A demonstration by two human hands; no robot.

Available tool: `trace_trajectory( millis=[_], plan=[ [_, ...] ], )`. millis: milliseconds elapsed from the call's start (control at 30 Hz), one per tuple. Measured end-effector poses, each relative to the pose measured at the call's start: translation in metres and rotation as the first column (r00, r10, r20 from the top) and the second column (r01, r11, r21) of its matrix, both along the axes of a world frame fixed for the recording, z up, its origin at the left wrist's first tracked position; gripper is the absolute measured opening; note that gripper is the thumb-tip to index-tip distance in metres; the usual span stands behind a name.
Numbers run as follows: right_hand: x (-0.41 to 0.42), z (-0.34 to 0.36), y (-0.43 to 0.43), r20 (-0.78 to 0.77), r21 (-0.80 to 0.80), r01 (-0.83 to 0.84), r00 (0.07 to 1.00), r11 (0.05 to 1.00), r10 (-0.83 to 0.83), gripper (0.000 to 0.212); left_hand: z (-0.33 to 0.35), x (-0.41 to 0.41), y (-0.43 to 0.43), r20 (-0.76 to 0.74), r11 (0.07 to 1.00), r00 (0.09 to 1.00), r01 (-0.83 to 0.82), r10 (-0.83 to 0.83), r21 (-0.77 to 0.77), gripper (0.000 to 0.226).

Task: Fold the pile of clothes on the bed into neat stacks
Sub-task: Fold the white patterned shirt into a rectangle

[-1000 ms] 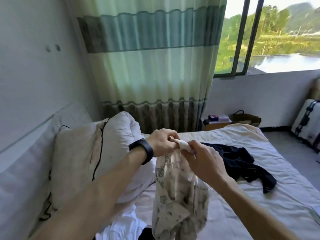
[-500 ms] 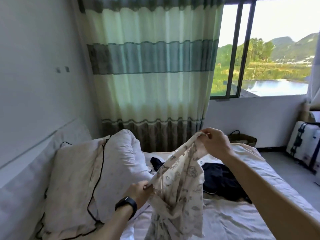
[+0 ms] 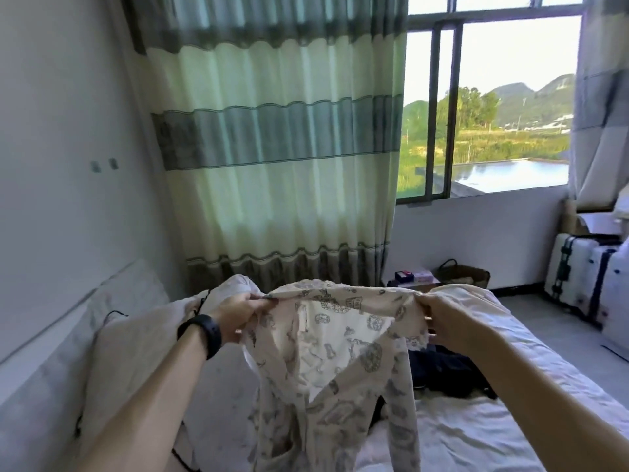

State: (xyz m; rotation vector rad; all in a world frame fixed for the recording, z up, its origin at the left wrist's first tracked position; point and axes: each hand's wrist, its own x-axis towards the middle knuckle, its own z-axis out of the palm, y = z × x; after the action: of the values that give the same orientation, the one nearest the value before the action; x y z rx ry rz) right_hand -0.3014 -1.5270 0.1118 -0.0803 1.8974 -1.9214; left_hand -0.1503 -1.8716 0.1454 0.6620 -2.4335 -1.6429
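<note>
A cream garment with a grey print (image 3: 340,349) hangs spread in the air in front of me, its neck opening facing me. My left hand (image 3: 235,316), with a black watch on the wrist, pinches the garment's left shoulder. My right hand (image 3: 442,316) pinches its right shoulder. The lower part of the garment drapes down toward the white bed (image 3: 476,424). A dark piece of clothing (image 3: 446,373) lies crumpled on the bed behind the garment, partly hidden by it.
Pillows (image 3: 136,352) lie against the headboard at the left. A striped green curtain (image 3: 279,158) and a window (image 3: 486,107) are behind the bed. A basket (image 3: 466,272) and a low stand stand by the far wall; white suitcases (image 3: 585,281) stand at the right.
My hands have moved apart from a bunched grip and now hold the printed garment stretched wide by its shoulders. The view has tilted up toward the window.
</note>
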Motion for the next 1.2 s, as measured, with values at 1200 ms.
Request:
trace_trajectory(
  millis=[1200],
  plan=[
    [0.07, -0.083, -0.058, -0.304, 0.753, -0.154, 0.781, 0.64, 0.546, 0.05, -0.101, 0.116, -0.04, 0.488, 0.912, 0.777, 0.276, -0.398, 0.304, 0.047]
  ],
)
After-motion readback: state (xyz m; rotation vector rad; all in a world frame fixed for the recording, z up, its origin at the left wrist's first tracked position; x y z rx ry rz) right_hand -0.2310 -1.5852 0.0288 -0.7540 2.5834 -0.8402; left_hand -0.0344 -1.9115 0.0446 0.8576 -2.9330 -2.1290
